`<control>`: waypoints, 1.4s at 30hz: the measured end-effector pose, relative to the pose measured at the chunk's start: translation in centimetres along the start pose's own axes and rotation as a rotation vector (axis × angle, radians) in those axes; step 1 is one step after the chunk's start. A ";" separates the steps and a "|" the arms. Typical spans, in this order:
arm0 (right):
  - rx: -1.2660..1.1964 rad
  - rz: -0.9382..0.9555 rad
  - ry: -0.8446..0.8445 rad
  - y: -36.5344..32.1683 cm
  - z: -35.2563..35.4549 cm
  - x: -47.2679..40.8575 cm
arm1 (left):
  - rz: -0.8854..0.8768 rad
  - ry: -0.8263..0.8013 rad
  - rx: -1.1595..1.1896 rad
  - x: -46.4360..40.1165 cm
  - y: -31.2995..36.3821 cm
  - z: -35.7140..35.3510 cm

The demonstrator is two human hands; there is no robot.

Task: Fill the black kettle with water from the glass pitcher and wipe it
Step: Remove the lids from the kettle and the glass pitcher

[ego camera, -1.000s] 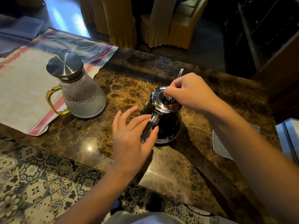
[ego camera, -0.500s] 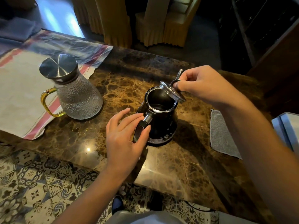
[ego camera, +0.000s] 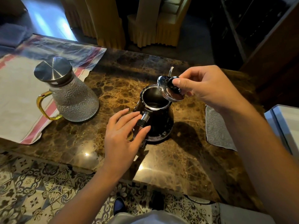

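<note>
The black kettle [ego camera: 159,122] stands open-topped in the middle of the brown marble table [ego camera: 169,160]. My right hand [ego camera: 205,88] pinches the black knob of the kettle's shiny lid [ego camera: 169,90] and holds the lid tilted just above and right of the opening. My left hand [ego camera: 124,135] holds the kettle's handle between thumb and fingers. The textured glass pitcher [ego camera: 71,97], with a steel lid and a gold handle, stands to the left. A grey cloth [ego camera: 216,130] lies flat to the kettle's right.
A white mat with red stripes [ego camera: 21,97] lies under the pitcher's left side. Yellow-covered chairs [ego camera: 152,25] stand beyond the table. A white box edge [ego camera: 284,126] is at far right. Patterned floor tiles [ego camera: 32,188] show below the near table edge.
My right hand has lifted the lid off the kettle and carried it up and to the right, tilting it. My left hand has stayed on the handle.
</note>
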State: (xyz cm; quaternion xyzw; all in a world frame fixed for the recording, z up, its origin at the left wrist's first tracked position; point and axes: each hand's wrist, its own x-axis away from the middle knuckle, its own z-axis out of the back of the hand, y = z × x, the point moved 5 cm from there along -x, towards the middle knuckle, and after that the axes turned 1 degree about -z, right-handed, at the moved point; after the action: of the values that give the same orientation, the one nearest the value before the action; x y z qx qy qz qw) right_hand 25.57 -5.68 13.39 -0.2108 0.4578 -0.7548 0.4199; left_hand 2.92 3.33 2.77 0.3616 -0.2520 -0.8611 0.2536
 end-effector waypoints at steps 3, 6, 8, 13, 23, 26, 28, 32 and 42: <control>-0.008 0.027 0.041 0.0 0.5 0.9 | -0.019 -0.023 0.033 -0.1 0.1 0.2; -0.003 0.028 0.086 0.4 0.9 2.2 | -0.050 -0.053 0.074 -0.1 0.0 0.3; 0.008 0.037 0.131 0.9 0.9 3.2 | -0.070 -0.077 0.087 0.0 -0.3 0.3; 0.056 0.035 0.273 1.6 1.1 5.3 | -0.117 -0.102 0.093 -0.2 -0.8 0.4; 0.429 -0.111 0.449 4.9 -1.7 11.8 | -0.259 -0.137 0.071 -1.5 -1.7 1.1; 0.491 -0.168 0.412 6.9 -3.3 13.2 | -0.260 -0.140 0.056 -1.3 -1.8 1.0; 0.544 -0.212 0.387 8.3 -4.4 13.7 | -0.253 -0.130 0.055 -1.1 -1.7 0.9; 0.582 -0.266 0.299 10.7 -6.8 13.9 | -0.254 -0.100 0.034 -0.7 -1.5 0.7; 0.755 -0.267 0.209 12.9 -8.5 13.1 | -0.201 -0.071 -0.040 -0.2 -1.1 0.7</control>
State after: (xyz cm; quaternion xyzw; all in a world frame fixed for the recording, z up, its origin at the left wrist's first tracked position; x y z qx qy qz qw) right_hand 17.92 -15.12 -2.86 -0.0218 0.1574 -0.9348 0.3176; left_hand 2.19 4.48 2.63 0.3493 -0.2059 -0.8993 0.1641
